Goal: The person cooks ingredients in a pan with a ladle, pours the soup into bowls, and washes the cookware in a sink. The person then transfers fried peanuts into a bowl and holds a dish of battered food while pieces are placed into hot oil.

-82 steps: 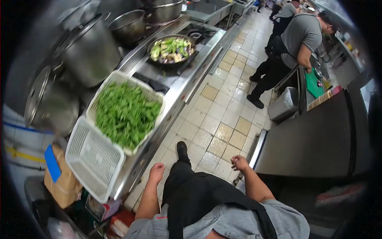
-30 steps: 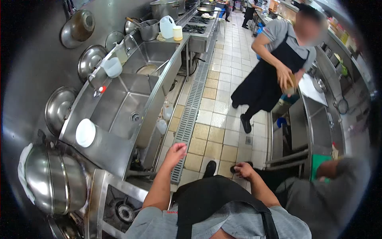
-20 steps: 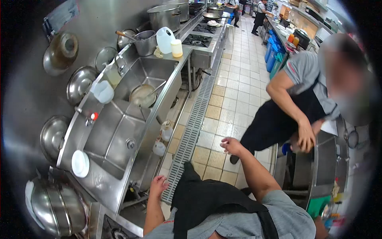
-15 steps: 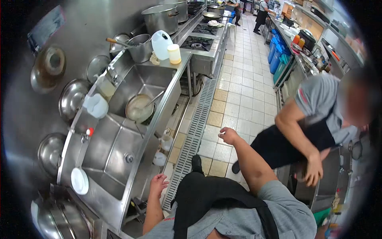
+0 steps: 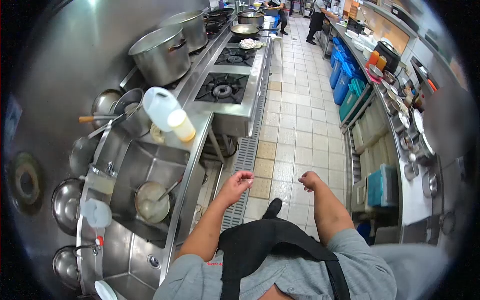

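Observation:
My left hand is raised over the floor drain's edge, its fingers loosely curved and apart, holding nothing. My right hand hangs above the tiled floor with its fingers curled in and nothing visible in it. Left of my left hand is a steel double sink; a pan with cloudy liquid and a utensil lies in its far basin. A white jug and a tub with yellow contents stand on the ledge beyond.
Gas burners and large pots line the left side. On the right are blue bins, a counter with bowls, and a teal container. Two people work far down the aisle. A blurred person is at the right edge.
The view has advanced along the aisle, bringing the burners and bins nearer. The co-worker on the right has mostly passed out of view. My left hand has risen and moved forward.

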`<state>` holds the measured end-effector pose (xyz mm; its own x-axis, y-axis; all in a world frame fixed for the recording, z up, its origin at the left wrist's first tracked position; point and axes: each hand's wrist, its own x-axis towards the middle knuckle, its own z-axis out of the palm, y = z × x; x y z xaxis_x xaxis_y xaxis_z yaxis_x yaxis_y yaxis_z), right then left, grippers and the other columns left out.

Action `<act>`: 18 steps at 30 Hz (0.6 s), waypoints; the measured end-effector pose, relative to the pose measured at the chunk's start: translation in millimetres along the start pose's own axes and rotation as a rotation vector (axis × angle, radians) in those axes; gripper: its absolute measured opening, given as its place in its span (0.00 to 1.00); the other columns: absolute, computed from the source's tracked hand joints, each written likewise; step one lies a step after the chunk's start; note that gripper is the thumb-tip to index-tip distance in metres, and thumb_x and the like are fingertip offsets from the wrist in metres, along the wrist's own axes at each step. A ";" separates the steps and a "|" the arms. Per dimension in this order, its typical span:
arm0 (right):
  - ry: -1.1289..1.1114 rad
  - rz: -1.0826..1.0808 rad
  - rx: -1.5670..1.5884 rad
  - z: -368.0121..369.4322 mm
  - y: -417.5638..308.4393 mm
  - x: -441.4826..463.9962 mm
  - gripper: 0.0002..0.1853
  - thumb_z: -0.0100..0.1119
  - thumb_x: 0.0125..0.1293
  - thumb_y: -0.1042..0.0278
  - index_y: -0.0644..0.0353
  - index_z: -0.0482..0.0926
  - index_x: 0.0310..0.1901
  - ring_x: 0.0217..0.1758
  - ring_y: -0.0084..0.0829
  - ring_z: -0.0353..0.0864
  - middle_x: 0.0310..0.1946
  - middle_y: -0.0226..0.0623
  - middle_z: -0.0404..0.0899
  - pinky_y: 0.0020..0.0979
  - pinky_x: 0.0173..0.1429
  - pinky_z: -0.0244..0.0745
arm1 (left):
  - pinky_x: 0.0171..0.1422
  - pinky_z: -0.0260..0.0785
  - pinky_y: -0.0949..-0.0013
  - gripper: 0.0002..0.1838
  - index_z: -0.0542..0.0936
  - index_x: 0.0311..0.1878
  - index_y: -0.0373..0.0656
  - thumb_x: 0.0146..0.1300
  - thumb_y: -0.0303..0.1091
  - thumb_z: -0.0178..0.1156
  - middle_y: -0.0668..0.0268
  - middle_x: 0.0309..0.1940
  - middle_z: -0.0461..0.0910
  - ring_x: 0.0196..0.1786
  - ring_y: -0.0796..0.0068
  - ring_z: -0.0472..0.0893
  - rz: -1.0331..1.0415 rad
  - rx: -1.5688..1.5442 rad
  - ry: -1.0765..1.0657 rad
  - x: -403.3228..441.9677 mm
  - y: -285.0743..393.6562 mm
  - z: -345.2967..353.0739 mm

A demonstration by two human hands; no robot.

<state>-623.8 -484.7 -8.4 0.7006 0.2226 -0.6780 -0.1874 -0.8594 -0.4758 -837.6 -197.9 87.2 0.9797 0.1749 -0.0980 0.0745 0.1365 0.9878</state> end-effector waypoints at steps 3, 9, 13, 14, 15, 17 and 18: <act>-0.100 0.062 0.072 -48.3 -16.9 45.1 0.22 0.63 0.65 0.58 0.63 0.74 0.55 0.33 0.38 0.86 0.40 0.44 0.81 0.40 0.33 0.83 | 0.42 0.72 0.75 0.16 0.76 0.53 0.40 0.69 0.39 0.60 0.68 0.41 0.80 0.38 0.79 0.80 -0.247 0.025 0.143 48.2 -8.4 -2.4; -0.068 0.036 0.089 -134.6 -68.1 149.6 0.19 0.64 0.63 0.60 0.64 0.77 0.50 0.30 0.36 0.84 0.33 0.42 0.81 0.38 0.31 0.82 | 0.42 0.75 0.75 0.16 0.75 0.54 0.41 0.68 0.38 0.60 0.66 0.42 0.81 0.40 0.75 0.82 -0.461 -0.096 0.329 63.7 -10.8 -33.5; -0.023 -0.035 0.209 -183.8 -99.2 230.1 0.21 0.64 0.63 0.60 0.65 0.76 0.52 0.29 0.34 0.84 0.32 0.42 0.81 0.35 0.29 0.80 | 0.42 0.75 0.74 0.16 0.74 0.55 0.42 0.68 0.37 0.61 0.65 0.44 0.80 0.40 0.74 0.82 -0.622 -0.079 0.412 133.6 -15.8 -56.3; -0.018 -0.039 0.234 -194.4 -101.3 248.5 0.22 0.64 0.63 0.61 0.65 0.75 0.53 0.29 0.33 0.83 0.32 0.42 0.81 0.35 0.27 0.79 | 0.42 0.75 0.74 0.16 0.74 0.55 0.42 0.68 0.37 0.61 0.65 0.43 0.80 0.40 0.74 0.82 -0.582 -0.065 0.398 166.4 -12.7 -59.2; -0.019 -0.029 0.236 -204.5 -99.9 265.7 0.22 0.64 0.63 0.61 0.65 0.75 0.53 0.29 0.33 0.83 0.32 0.42 0.81 0.35 0.27 0.79 | 0.42 0.75 0.75 0.16 0.74 0.55 0.42 0.68 0.37 0.61 0.65 0.43 0.80 0.40 0.74 0.82 -0.541 -0.053 0.384 201.2 -6.9 -60.9; 0.005 0.044 0.248 -223.7 -81.7 297.2 0.20 0.63 0.64 0.61 0.60 0.74 0.54 0.32 0.36 0.84 0.36 0.41 0.81 0.38 0.30 0.79 | 0.41 0.73 0.76 0.16 0.75 0.53 0.39 0.68 0.38 0.61 0.67 0.39 0.80 0.38 0.78 0.80 -0.462 -0.019 0.300 288.3 8.5 -61.3; 0.005 0.090 0.275 -237.1 -74.5 299.4 0.19 0.62 0.64 0.62 0.61 0.74 0.54 0.29 0.36 0.83 0.35 0.40 0.81 0.38 0.29 0.79 | 0.40 0.73 0.76 0.17 0.75 0.53 0.38 0.68 0.39 0.61 0.68 0.37 0.80 0.37 0.79 0.80 -0.431 0.007 0.238 333.2 8.4 -62.6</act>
<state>-236.9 -463.2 -43.1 0.6762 0.1481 -0.7216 -0.4280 -0.7183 -0.5485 -522.3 -77.5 55.3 0.7898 0.3215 -0.5224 0.4660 0.2393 0.8518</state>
